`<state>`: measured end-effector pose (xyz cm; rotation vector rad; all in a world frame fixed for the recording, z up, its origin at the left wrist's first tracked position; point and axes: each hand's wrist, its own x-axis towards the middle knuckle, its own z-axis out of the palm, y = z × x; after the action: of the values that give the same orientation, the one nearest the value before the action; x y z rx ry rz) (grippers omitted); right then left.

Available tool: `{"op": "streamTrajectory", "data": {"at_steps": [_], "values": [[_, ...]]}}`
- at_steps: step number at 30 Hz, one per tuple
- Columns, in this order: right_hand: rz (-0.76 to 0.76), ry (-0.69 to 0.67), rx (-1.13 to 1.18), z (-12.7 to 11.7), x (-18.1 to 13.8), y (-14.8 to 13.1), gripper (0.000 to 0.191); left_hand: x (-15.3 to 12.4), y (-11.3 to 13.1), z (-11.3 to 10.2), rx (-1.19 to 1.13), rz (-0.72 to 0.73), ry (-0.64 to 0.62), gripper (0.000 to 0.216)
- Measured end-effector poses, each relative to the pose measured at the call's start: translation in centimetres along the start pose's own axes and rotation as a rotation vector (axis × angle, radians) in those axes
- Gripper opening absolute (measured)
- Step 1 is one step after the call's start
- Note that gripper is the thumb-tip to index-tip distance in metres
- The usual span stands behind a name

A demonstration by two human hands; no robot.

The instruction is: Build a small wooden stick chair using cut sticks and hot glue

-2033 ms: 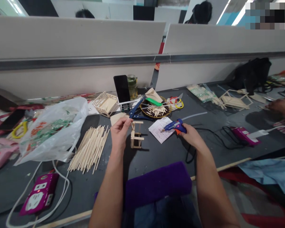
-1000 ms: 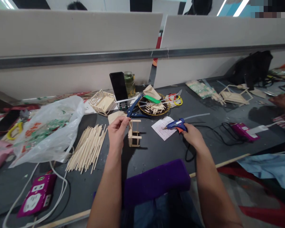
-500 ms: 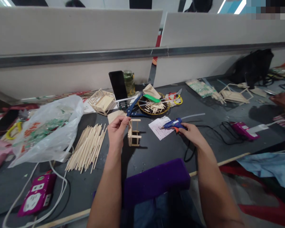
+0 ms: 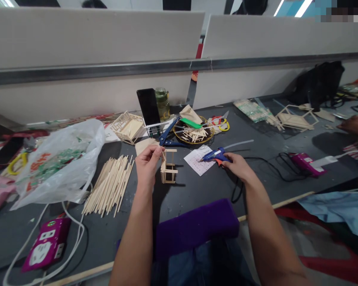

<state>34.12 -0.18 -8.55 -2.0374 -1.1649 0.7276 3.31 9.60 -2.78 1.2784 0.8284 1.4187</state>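
Observation:
My left hand (image 4: 147, 163) is pinched on the top corner of a small wooden stick frame (image 4: 168, 167) that stands upright on the dark table (image 4: 203, 186). My right hand (image 4: 237, 166) is closed round the handle of a blue hot glue gun (image 4: 215, 155), whose nozzle rests on a white paper sheet (image 4: 198, 159) to the right of the frame. A clear glue stick juts from the back of the gun. A pile of loose wooden sticks (image 4: 111, 184) lies just left of my left hand.
A plastic bag (image 4: 59, 163), purple power strips (image 4: 46, 249) (image 4: 306, 164), blue pliers (image 4: 168, 134), a propped phone (image 4: 149, 107), a glass jar (image 4: 162, 104) and a bowl of stick pieces (image 4: 193, 135) surround the work spot. Another person's hand (image 4: 356, 127) is at the far right. A purple cushion (image 4: 197, 228) lies on my lap.
My right hand has shifted the glue gun a little to the left across the paper, toward the frame. My left hand and the frame have stayed put.

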Motion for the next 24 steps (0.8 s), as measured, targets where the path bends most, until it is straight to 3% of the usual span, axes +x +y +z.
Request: {"op": "streamTrajectory", "data": {"at_steps": [4, 12, 19, 24], "values": [[-0.034, 0.037, -0.054, 0.1, 0.0, 0.0, 0.027, 0.0, 0.0, -0.1, 0.003, -0.001, 0.0, 0.021], [-0.023, 0.006, 0.119, -0.1, -0.6, -0.7, 0.032, -0.1, 0.1, -0.1, 0.016, 0.004, -0.005, 0.021], [-0.099, 0.146, -0.229, -0.4, -0.9, -1.4, 0.029, -0.1, 0.2, 0.0, 0.015, -0.004, -0.007, 0.022], [-0.146, 0.25, -0.488, -0.2, -2.8, -3.7, 0.035, -0.1, 0.2, 0.0, 0.017, -0.008, 0.0, 0.022]]}}
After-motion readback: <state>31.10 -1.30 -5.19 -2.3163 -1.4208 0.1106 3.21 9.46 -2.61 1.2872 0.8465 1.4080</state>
